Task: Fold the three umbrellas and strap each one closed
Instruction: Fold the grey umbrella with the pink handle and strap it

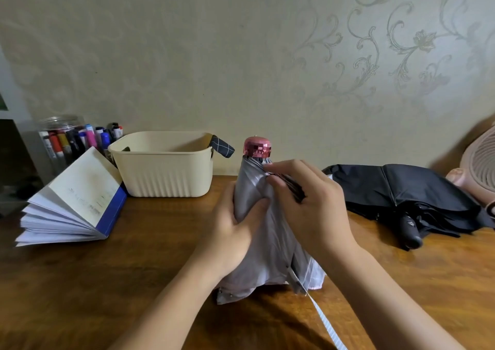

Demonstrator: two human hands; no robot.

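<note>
A grey umbrella (270, 245) with a shiny pink cap (257, 146) stands upright at the middle of the wooden table, its canopy loose at the bottom. My left hand (233, 232) grips its canopy from the left. My right hand (310, 202) pinches the folds near the top on the right. Its pale strap (325, 320) trails toward the front edge. A black umbrella (401, 197) lies unfolded at the right, handle (411, 230) toward me. The tip of a dark checked umbrella (221, 146) sticks out of a cream basket (163, 167).
A blue-covered book (77, 202) lies fanned open at the left. Behind it stands a clear jar of markers (64, 140). A pink fan (479, 167) sits at the far right edge. A patterned wall closes off the back of the table (134, 282).
</note>
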